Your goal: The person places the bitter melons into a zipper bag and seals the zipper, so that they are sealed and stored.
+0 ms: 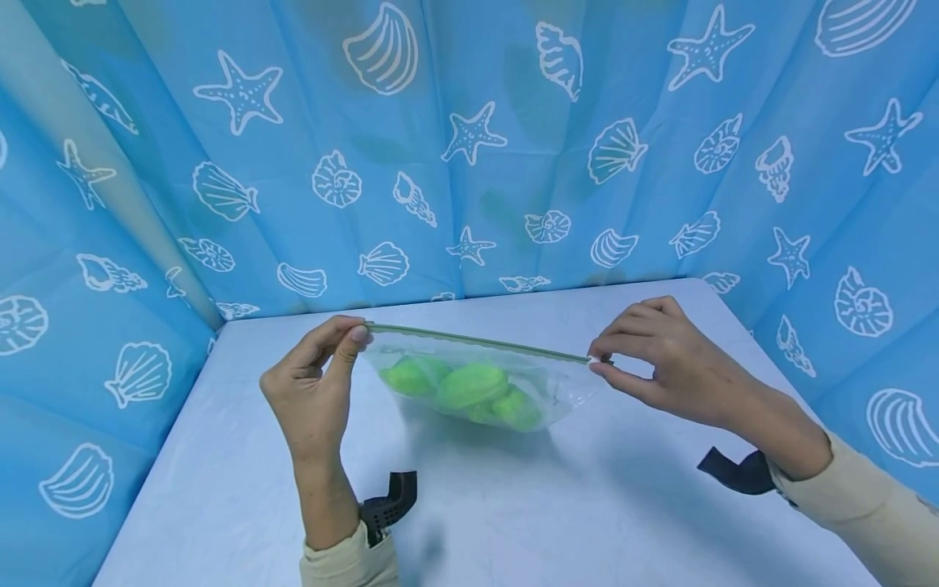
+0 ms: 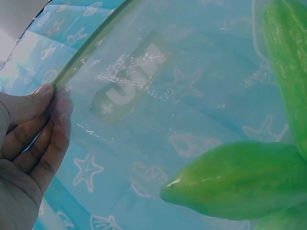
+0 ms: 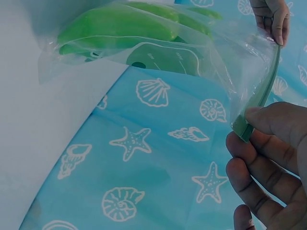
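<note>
A clear zip bag is stretched by its green zip strip between both hands above the table. Several bright green, fruit-like pieces with tapered ends lie inside it; one looks ridged in the left wrist view. My left hand pinches the strip's left end between thumb and fingers. At the other end, my right hand pinches the strip near a small white piece. In the right wrist view, the strip's green end sits between thumb and forefinger.
Beneath the bag is a white table, which ends at a blue curtain printed with white shells and starfish. The curtain also runs along both sides. Black camera mounts are worn at both wrists.
</note>
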### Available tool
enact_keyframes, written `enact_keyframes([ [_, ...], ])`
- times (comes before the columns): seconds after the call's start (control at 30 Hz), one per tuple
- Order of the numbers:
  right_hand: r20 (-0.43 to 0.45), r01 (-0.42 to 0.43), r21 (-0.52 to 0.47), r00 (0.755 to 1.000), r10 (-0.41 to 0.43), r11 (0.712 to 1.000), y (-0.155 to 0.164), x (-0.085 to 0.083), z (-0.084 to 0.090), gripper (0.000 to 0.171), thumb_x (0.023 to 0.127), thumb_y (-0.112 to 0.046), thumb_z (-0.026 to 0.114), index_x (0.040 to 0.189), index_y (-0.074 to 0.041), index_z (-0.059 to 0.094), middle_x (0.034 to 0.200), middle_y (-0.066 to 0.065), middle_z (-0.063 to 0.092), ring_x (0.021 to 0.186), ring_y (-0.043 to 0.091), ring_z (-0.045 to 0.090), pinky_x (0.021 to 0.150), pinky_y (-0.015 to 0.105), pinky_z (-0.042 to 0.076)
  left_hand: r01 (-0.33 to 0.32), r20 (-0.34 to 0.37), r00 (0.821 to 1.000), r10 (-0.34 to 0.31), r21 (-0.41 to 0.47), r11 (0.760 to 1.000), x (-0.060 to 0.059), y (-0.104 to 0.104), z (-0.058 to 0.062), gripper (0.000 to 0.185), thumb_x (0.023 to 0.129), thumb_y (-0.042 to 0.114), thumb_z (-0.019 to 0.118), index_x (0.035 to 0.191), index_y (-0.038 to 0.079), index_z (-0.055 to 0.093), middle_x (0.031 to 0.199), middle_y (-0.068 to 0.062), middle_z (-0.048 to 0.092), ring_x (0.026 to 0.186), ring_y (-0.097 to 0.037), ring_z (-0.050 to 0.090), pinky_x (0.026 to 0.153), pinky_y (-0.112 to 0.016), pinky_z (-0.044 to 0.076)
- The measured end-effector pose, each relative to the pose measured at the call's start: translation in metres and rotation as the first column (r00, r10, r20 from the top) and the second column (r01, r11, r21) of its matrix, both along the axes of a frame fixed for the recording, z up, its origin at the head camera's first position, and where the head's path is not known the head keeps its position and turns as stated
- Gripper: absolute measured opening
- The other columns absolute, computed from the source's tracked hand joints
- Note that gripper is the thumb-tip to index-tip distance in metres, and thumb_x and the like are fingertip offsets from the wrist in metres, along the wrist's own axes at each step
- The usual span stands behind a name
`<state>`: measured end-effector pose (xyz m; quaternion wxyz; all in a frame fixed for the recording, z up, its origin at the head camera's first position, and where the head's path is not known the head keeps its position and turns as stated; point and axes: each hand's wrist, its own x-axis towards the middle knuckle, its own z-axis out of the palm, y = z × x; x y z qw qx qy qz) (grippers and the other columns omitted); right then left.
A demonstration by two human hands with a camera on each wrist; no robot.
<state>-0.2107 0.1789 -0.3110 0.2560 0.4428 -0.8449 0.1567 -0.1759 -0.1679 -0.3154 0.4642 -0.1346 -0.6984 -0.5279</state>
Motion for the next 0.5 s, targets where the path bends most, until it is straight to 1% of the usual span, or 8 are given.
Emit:
enact_keyframes([
  [0.13,0.0,0.01,0.007,1.0,-0.01,1.0,0.0015,0.0006,-0.0007,0.018,0.07,-0.022,0.077,0.087,-0.017,0.073,0.084,-0.01,0.065,0.087,0.009,0.054,0.079,0.035,0.034,-0.004,0.003,1.0,0.004,-0.003,1.0,0.0002,-0.0002,-0.0001,0.01,0.079,-0.004,0.068,0.087,-0.009,0.068,0.077,-0.016,0.068,0.069,-0.014,0.064,0.074,-0.025,0.052],
  [0.3,0.031,0.037,0.029,0.999,-0.038,0.999,0.0044,0.0015,-0.0012,0.02,0.071,-0.023,0.077,0.089,-0.017,0.073,0.086,-0.01,0.065,0.089,0.009,0.054,0.082,0.034,0.034,-0.013,-0.002,1.0,0.013,-0.005,1.0,-0.0003,-0.0004,-0.0007,0.01,0.079,-0.003,0.068,0.087,-0.009,0.068,0.076,-0.016,0.068,0.068,-0.014,0.064,0.073,-0.025,0.052],
  [0.43,0.039,0.039,0.027,0.998,-0.04,0.999,0.0062,0.0025,-0.0029,0.021,0.071,-0.023,0.077,0.09,-0.016,0.073,0.086,-0.009,0.065,0.09,0.009,0.054,0.081,0.034,0.033,-0.001,-0.006,1.0,0.001,-0.003,1.0,-0.0006,0.0006,-0.0007,0.009,0.079,-0.003,0.068,0.086,-0.009,0.068,0.076,-0.016,0.068,0.068,-0.014,0.064,0.073,-0.025,0.052],
  [0.5,0.029,0.035,0.019,0.999,-0.035,0.999,0.007,0.0028,-0.0045,0.021,0.07,-0.023,0.077,0.089,-0.016,0.073,0.085,-0.009,0.065,0.089,0.009,0.054,0.08,0.034,0.034,0.009,-0.002,1.0,-0.009,-0.003,1.0,0.0004,0.0017,0.0001,0.009,0.079,-0.004,0.068,0.086,-0.009,0.068,0.076,-0.017,0.068,0.068,-0.015,0.064,0.074,-0.025,0.052],
])
